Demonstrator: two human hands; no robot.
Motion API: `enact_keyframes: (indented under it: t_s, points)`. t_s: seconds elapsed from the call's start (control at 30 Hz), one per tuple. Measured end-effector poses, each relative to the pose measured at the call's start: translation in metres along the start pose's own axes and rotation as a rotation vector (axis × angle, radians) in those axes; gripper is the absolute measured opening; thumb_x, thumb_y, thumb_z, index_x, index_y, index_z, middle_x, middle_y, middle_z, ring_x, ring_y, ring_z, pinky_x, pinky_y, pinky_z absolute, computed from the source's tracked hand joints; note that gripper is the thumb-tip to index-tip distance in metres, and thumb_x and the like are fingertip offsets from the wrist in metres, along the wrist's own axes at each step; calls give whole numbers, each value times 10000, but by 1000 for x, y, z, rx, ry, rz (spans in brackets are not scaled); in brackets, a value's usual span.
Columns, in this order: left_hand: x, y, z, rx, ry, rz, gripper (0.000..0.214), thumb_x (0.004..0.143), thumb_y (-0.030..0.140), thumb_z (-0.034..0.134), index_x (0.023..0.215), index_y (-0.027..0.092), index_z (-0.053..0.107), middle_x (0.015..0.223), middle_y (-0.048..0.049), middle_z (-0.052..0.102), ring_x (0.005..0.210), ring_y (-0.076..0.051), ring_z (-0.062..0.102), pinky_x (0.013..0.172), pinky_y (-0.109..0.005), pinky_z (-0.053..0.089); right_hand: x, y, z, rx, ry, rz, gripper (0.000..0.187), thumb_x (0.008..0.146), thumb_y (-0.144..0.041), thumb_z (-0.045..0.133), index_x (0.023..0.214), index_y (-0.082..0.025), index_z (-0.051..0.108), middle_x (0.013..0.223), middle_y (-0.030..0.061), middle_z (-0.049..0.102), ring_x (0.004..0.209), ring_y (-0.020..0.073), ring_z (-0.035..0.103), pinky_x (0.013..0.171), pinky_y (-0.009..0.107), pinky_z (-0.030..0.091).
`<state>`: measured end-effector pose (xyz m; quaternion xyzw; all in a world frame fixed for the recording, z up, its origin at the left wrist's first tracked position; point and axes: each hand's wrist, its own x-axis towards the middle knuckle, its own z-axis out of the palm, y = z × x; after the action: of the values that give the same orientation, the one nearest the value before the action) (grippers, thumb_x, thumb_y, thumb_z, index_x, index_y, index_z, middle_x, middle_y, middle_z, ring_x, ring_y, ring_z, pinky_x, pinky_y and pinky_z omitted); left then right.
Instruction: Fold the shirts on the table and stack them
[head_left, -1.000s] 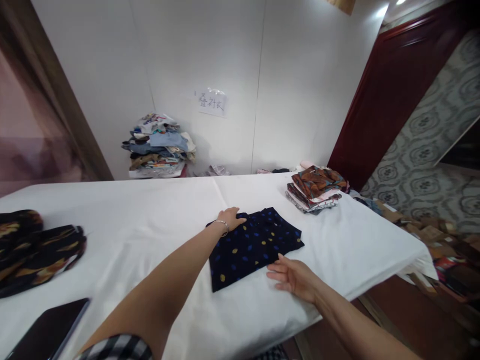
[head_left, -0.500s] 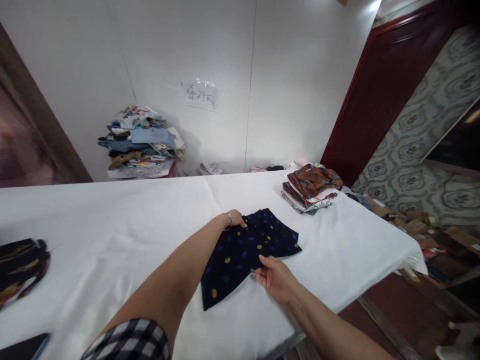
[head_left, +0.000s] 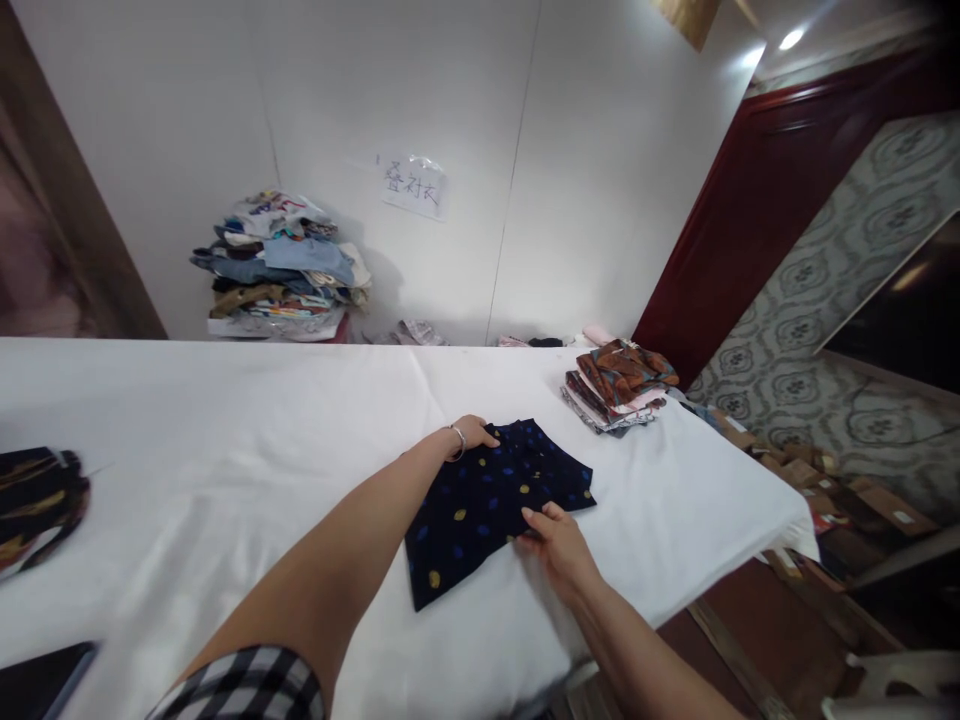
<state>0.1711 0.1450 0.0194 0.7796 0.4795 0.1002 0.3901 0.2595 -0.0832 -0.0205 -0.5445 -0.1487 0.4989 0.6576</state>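
A dark navy shirt (head_left: 480, 510) with blue and yellow spots lies partly folded on a white-covered table (head_left: 300, 420). My left hand (head_left: 472, 432), with a bracelet at the wrist, reaches across to its far edge and grips the cloth there. At the near edge, my right hand (head_left: 555, 540) pinches the fabric between thumb and fingers; part of those fingers is hidden beneath the cloth. The left forearm covers some of the shirt's left side.
A stack of folded clothes (head_left: 619, 385) stands at the right back. A tall clothes pile (head_left: 281, 270) is by the wall at left. A dark patterned garment (head_left: 37, 505) and a dark flat device (head_left: 45, 680) lie left. Cardboard boxes (head_left: 885, 505) sit beyond the table's right edge.
Both hands keep their hold on the shirt. The right hand has shifted slightly right, and the shirt's near edge looks a little straighter. The camera view has tilted slightly.
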Motion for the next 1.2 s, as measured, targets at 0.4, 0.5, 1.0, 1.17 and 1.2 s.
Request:
enact_keyframes:
  t_s: [0.4,0.5,1.0,1.17,1.2]
  points:
    - [-1,14,-5,32,-37,43,511,604,357,821,1081,198,733,1127,-94,742,1094,-300,664,834,-293,510,-19,-9,-22,173,-60,292,279,697,-292,835,891,-163,681,872,45,756,788,180,715,810,332,598]
    - [-4,21,-11,31,-51,60,490,607,318,815,1066,171,731,1146,-110,735,1073,-298,671,830,-297,508,-10,-6,-8,260,-126,315,344,736,-328,816,1005,-160,683,983,60,766,821,181,724,819,329,598]
    - [-48,39,-101,-235,222,201,302,660,327,752,909,173,679,907,-40,739,933,-231,671,847,-316,521,38,-67,56,4,-153,-321,477,578,-211,838,1043,-210,731,1066,31,773,1103,264,671,1043,425,488]
    - [-108,32,-136,-391,400,387,230,632,242,753,786,167,601,739,13,662,768,-171,626,755,-297,521,58,-106,75,-154,-213,-515,480,556,-223,827,1026,-167,746,1047,48,769,1129,292,642,1044,464,459]
    - [-124,20,-130,-336,432,386,214,639,242,753,766,172,595,748,16,658,781,-167,617,773,-294,516,59,-102,73,-204,-214,-507,460,545,-226,827,995,-163,753,1015,47,773,1098,300,654,1027,477,467]
